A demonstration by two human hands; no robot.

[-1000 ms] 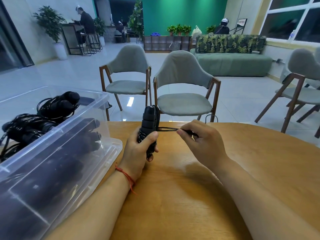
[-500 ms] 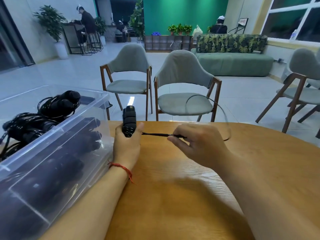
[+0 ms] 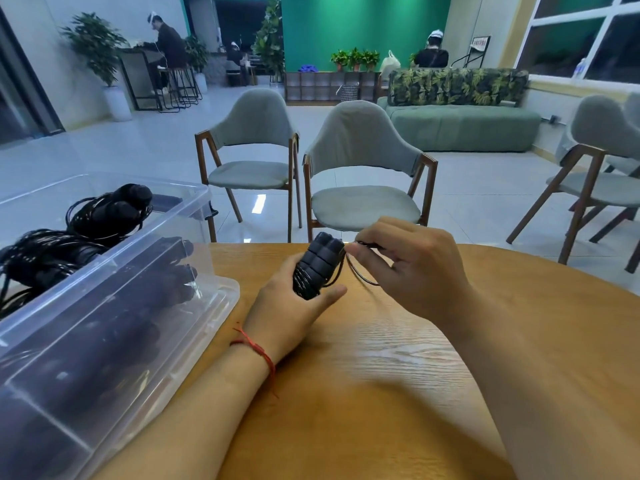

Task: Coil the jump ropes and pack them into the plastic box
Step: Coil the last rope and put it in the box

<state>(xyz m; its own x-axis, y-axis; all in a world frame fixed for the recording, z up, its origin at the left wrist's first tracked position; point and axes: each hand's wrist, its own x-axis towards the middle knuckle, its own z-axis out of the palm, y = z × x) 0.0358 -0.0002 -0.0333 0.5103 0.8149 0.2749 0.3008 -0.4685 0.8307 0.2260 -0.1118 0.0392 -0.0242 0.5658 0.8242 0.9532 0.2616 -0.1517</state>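
Head view, single entry. Jump-rope handles [image 3: 318, 268], black, paired, long axis tilted up and away, held over the worktop [image 3: 381, 375] in the left hand [image 3: 291, 308], grip wrapped round their lower half. Right hand [image 3: 410, 268] just beside the handles' top end, grip a thumb-and-forefinger pinch on the cord [image 3: 358, 277], other fingers loose. Cord hangs slack in a short loop between the hands. Plastic box [image 3: 166, 221], open, lies left of the left hand, the nearer one; coiled ropes [image 3: 104, 216] already inside. Against half a second ago: hands drawn together, the taut cord gone slack, handles moved right, away from the box.
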